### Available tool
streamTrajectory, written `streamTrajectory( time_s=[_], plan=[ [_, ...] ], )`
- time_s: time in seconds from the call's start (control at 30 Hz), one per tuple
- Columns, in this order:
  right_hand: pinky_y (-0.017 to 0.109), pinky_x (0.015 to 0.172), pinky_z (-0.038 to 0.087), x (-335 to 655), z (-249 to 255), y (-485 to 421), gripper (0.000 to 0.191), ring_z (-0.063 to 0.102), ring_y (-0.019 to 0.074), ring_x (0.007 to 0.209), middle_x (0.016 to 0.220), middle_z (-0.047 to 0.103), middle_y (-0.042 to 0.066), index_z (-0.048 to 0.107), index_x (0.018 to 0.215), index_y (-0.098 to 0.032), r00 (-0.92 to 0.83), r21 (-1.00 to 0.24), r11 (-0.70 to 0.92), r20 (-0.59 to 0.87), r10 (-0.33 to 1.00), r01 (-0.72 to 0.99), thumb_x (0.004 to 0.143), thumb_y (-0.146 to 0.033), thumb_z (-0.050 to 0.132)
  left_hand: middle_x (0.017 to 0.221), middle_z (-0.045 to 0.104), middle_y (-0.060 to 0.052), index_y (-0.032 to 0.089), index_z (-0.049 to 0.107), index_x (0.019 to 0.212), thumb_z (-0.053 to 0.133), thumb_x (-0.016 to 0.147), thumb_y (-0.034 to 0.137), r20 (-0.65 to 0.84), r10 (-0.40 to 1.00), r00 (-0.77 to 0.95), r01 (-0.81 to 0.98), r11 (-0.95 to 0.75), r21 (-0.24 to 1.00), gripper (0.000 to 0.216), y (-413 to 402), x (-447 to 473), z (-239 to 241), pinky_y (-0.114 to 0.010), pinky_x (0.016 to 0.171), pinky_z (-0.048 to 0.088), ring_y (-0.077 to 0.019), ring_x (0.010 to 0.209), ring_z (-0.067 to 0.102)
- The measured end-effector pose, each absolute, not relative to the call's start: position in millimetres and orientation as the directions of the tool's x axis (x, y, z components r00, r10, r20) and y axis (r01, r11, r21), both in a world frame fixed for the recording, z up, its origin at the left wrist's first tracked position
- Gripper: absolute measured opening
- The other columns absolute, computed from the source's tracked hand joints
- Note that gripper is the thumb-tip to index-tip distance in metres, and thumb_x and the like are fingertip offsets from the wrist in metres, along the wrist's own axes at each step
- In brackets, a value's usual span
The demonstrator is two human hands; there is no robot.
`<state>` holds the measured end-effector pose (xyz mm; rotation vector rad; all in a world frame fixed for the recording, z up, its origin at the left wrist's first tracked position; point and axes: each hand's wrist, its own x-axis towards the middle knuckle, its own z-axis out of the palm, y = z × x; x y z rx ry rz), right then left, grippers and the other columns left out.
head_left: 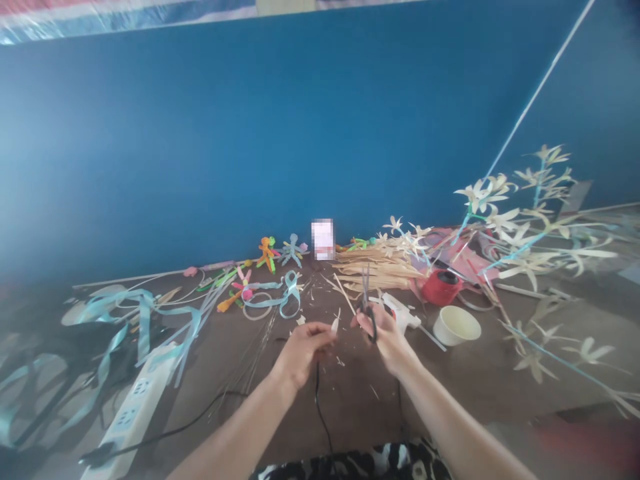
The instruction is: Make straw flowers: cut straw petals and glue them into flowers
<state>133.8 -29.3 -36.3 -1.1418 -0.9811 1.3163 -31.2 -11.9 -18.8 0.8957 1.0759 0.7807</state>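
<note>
- The left hand pinches a small white piece between thumb and finger, just to the left of the scissors.
- The right hand grips the scissors, fingers closed around the black handles; the blades point away from the person, toward the blue wall.
- White scraps dot the brown table to the left of the scissors.
- Just right of the scissors lies a white glue gun; farther right stand a pale cup and a red roll.
- Beyond the scissors spread dry strips; white flowers rise well to the right.
- Left of the scissors lie thin wires, fuzzy figures in orange and gray, and light blue ribbon.
- Farthest left and nearer the person than the scissors, a white power strip rests on the table.
</note>
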Motion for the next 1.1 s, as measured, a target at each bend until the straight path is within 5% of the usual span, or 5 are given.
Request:
streamTrajectory(
  time_s=[0.2,0.63,1.1],
  plan=[
    [0.021,0.055,0.035,115.3,-56.1,-63.2,0.025,0.049,0.0117,0.061,0.063,0.053,0.000,0.050,0.075,-0.015,-0.050,-0.990,-0.040,-0.034,0.998,-0.133,0.072,-0.040,0.055,0.072,0.056,-0.002,0.015,0.062,0.074,0.066,0.060,0.026,-0.381,0.913,0.145,-0.407,0.406,0.818,0.019,-15.8,-23.9,-23.7,-0.021,0.051,0.044,-0.0087,0.059,0.049],
    [0.018,0.047,0.034,116.5,-81.8,-79.8,0.023,0.047,0.0089,0.050,0.055,0.053,-0.002,0.049,0.064,-0.014,-0.123,-0.991,-0.128,-0.124,0.985,-0.029,0.066,-0.032,0.062,0.063,0.049,0.002,0.015,0.056,0.069,0.061,0.065,0.028,-0.229,0.967,0.111,-0.292,0.252,0.923,0.015,-19.8,-19.6,-22.8,-0.016,0.047,0.040,-0.0077,0.058,0.045],
    [0.017,0.039,0.029,115.5,-85.2,-83.0,0.026,0.042,0.0069,0.039,0.043,0.049,-0.004,0.044,0.056,-0.015,-0.015,-0.987,-0.159,-0.159,0.987,0.009,0.060,-0.028,0.067,0.068,0.050,0.000,0.015,0.053,0.073,0.061,0.066,0.027,-0.312,0.944,0.107,-0.378,0.329,0.866,0.017,-27.6,-10.4,-31.5,-0.018,0.046,0.042,-0.0093,0.063,0.048]
  ],
)
